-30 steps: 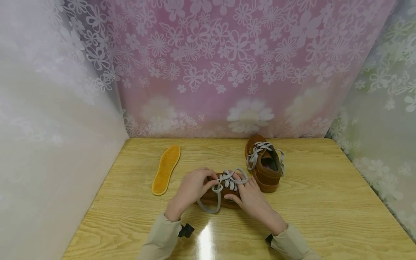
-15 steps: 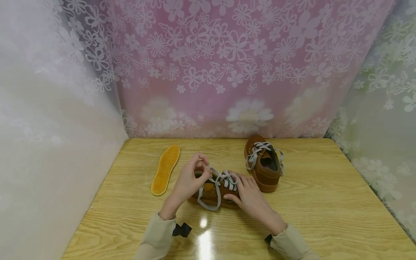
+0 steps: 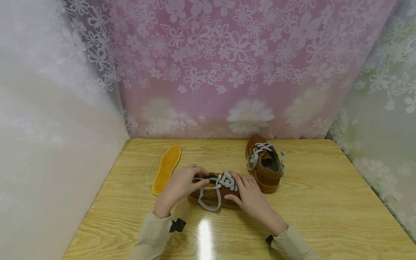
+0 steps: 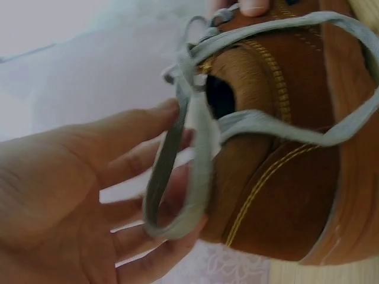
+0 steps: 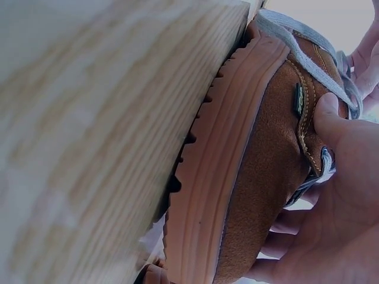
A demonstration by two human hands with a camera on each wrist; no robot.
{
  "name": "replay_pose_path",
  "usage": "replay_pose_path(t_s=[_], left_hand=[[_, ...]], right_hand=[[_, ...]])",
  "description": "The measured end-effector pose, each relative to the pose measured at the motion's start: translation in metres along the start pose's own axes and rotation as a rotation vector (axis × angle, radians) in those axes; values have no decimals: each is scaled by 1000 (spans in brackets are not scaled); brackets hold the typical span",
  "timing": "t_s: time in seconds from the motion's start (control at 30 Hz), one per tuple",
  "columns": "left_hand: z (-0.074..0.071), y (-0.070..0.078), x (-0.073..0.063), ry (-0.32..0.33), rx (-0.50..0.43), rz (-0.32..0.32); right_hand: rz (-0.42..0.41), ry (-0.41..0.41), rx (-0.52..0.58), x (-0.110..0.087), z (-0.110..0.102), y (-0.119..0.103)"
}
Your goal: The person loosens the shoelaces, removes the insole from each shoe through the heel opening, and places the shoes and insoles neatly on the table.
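A brown suede shoe [image 3: 227,198] with grey laces [image 3: 209,208] lies sideways on the table, sole down, toe to the right. My right hand [image 3: 253,200] grips its front part, the thumb [image 5: 329,109] on the near side and the fingers over the far side. At the heel end, my left hand [image 3: 178,184] is spread loosely beside a lace loop [image 4: 200,171]. That loop hangs between its thumb and fingers in the left wrist view, with no clear pinch. Another lace loop droops over the shoe's near side. Inside the shoe, something orange shows partly.
A second brown laced shoe [image 3: 267,180] stands behind my right hand, toe pointing away. An orange insole [image 3: 166,169] lies at the back left of the wooden table [image 3: 325,202]. Flowered curtains [image 3: 201,83] hang behind the table and at both sides.
My left hand pinched a lace near the knot, drew it up and left, then lowered to the heel end and loosened its fingers. My right hand has stayed on the shoe.
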State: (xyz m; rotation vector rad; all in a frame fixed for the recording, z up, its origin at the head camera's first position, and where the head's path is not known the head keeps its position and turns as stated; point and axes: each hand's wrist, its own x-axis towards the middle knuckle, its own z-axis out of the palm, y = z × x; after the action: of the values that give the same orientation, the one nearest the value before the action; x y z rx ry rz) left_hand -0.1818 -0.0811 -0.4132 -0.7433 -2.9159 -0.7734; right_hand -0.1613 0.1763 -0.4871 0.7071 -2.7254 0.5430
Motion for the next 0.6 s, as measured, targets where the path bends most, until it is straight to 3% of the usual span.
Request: replay_pose_path(t_s=[0.23, 0.33, 0.43, 0.53, 0.6], left_hand=[[15, 7, 8, 36, -25, 121], [20, 8, 11, 78, -47, 132], [18, 8, 11, 222, -97, 119], [9, 6, 12, 460, -207, 130], [3, 4, 12, 608, -276, 170]], right_hand=[[4, -4, 0, -1, 0, -1], [-3, 6, 0, -1, 0, -1], [-14, 16, -5, -1, 1, -1], [-14, 17, -7, -1, 1, 0], [-5, 8, -9, -1, 1, 0]])
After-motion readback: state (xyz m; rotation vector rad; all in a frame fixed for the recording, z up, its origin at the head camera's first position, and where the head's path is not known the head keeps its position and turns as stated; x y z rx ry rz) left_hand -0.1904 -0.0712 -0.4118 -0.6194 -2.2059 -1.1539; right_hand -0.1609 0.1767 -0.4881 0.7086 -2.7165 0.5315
